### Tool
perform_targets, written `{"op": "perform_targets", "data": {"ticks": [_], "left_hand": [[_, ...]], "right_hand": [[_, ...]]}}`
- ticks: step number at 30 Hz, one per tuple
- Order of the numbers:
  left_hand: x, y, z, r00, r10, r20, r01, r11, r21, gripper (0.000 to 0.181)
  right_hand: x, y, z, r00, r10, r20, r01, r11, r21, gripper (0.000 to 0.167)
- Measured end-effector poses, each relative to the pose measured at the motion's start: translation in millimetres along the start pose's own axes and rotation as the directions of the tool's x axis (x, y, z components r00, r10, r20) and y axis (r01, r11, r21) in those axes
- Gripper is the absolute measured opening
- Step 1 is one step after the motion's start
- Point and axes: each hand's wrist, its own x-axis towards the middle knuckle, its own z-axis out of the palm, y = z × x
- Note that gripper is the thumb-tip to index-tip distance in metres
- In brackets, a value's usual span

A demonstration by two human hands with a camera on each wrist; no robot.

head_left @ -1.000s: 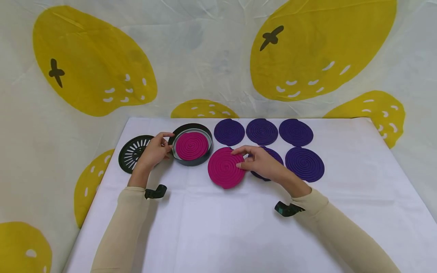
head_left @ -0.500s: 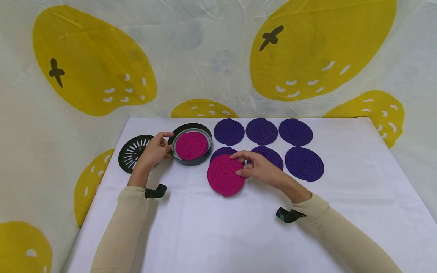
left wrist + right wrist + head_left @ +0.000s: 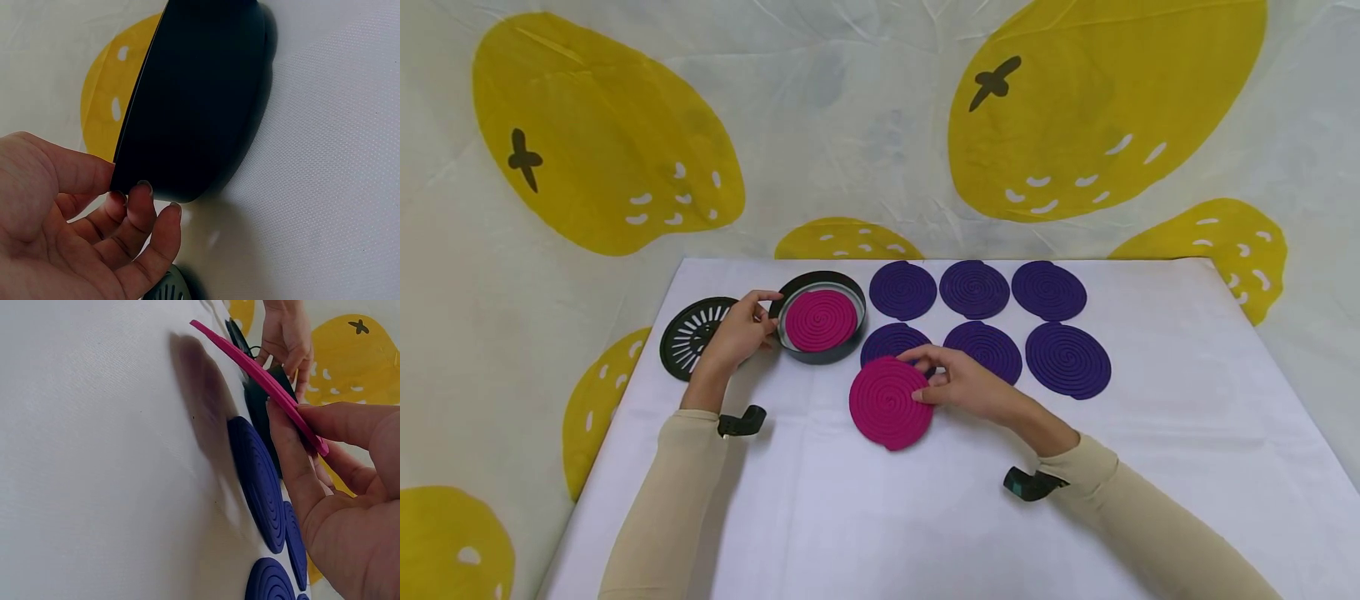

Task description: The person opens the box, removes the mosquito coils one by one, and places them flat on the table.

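Observation:
My left hand pinches the left rim of a round black tin, a mosquito-coil holder. A pink mosquito coil lies inside this tin. In the left wrist view, the thumb is at the rim of the tin and fingertips touch its side. My right hand pinches a second pink mosquito coil by its right edge. The right wrist view has this held coil tilted and raised off the table, between thumb and fingers, with its shadow below.
Purple mosquito coils lie in two rows, among them a back-left one and a front-right one. The held coil partly covers the front-left purple coil. Left of the tin lies a black slotted lid, partly behind my left hand, on a white-covered table.
My right hand has drawn the pink mosquito coil toward me and slightly left, uncovering part of the purple coil behind it. The left hand and the tin have stayed in place.

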Motion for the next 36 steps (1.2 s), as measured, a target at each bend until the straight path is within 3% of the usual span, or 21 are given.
{"op": "perform_targets", "data": {"ticks": [17,24,30,36], "left_hand": [[-0.7,1.4,0.4,1.000,-0.002,-0.002,0.002,1.000,-0.001,0.047],[-1.6,2.4,0.4,1.000,-0.001,-0.002,0.001,1.000,0.001,0.046],[-2.1,3.2,1.0,1.000,0.001,-0.008,-0.001,1.000,0.008,0.046],[-1.3,2.6,1.1,1.000,0.003,-0.008,-0.003,1.000,0.016,0.046]], "right_hand": [[-2.3,1.5,9.5,0.996,0.029,0.087,-0.032,0.999,0.026,0.052],[-4.5,1.6,9.3,0.993,0.038,0.113,-0.034,0.999,-0.037,0.042],[-5.7,0.4,8.1,0.986,0.082,0.147,-0.076,0.996,-0.049,0.040],[-6.3,2.2,5.3,0.981,0.077,0.177,-0.067,0.996,-0.062,0.037]]}}
